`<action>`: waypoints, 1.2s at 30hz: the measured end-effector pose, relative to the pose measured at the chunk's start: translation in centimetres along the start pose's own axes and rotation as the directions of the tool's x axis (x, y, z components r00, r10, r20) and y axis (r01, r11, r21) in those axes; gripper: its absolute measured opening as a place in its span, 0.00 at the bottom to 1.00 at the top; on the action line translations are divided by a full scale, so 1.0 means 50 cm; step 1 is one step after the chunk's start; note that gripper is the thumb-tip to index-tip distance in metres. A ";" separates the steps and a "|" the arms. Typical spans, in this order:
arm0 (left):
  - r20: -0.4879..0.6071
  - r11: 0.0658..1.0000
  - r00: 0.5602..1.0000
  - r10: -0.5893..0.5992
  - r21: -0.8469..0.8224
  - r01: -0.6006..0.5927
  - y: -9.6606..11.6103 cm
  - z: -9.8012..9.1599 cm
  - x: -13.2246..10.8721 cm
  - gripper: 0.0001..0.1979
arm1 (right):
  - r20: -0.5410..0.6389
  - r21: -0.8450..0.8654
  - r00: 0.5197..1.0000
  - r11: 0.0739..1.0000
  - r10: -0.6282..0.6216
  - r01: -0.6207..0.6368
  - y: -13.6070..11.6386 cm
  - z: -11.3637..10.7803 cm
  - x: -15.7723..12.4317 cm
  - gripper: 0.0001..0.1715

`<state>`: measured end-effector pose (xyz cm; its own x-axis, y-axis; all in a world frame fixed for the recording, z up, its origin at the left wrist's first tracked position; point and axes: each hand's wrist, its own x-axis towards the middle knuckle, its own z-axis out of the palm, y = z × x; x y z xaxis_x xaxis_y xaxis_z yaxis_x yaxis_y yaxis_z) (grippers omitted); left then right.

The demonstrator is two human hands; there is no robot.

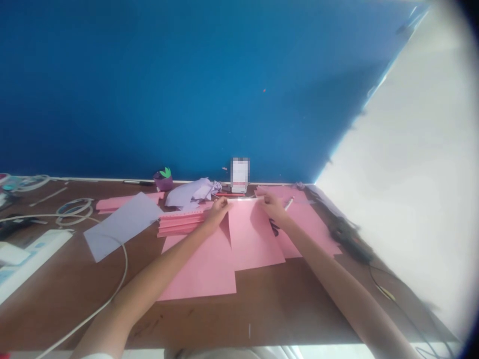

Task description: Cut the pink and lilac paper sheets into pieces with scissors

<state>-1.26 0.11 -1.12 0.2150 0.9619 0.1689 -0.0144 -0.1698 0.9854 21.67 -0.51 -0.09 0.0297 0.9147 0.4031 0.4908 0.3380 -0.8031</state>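
Observation:
A pink sheet of paper (254, 234) stretches between my hands, its near edge hanging toward me over the other paper. My left hand (220, 208) pinches its far left corner, and my right hand (275, 208) grips the far right corner. Along the far edge, from one hand to the other, runs a narrow white strip (245, 199); whether it is a fold or a separate piece I cannot tell. Another pink sheet (202, 274) lies flat under my left forearm. Just right of the held sheet, the dark handles of scissors (275, 228) show partly.
Pleated pink paper (179, 224), a lilac sheet (123, 224) and crumpled lilac paper (192, 193) lie left. More pink sheets (310, 224) spread right, near a glue gun (352, 242). A white cable (125, 271) crosses beside a power strip (41, 262). Behind stands a blurred white card (240, 174).

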 end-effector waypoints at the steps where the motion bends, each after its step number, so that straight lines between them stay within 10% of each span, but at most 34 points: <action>1: -0.002 0.999 1.000 0.015 0.044 -0.015 0.001 0.000 -0.001 0.10 | -0.027 -0.056 0.999 0.998 -0.018 0.017 -0.007 0.000 -0.003 0.20; 4: 0.009 0.985 0.998 0.068 0.156 -0.069 0.003 0.001 -0.005 0.11 | -0.137 -0.229 0.969 0.959 -0.204 0.169 -0.048 0.013 -0.020 0.19; 10: 0.154 0.942 0.978 0.139 0.284 -0.179 0.004 0.016 -0.020 0.12 | 0.158 -0.279 0.937 0.896 -0.311 0.344 -0.123 0.062 -0.052 0.23; 24: 0.276 0.945 0.960 0.047 0.299 -0.132 0.005 0.016 -0.020 0.18 | 0.366 -0.498 0.752 0.567 -0.548 0.656 -0.079 0.055 -0.061 0.25; 36: 0.351 0.947 0.935 0.043 0.284 -0.151 0.001 0.014 -0.016 0.17 | 0.346 -0.613 0.724 0.440 -0.597 0.656 -0.063 0.063 -0.077 0.25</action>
<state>-0.73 -0.85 -1.22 0.5436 0.8169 0.1927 0.2310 -0.3664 0.9013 17.27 -4.38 -0.50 -0.5725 0.5374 0.6192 0.7696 0.6127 0.1797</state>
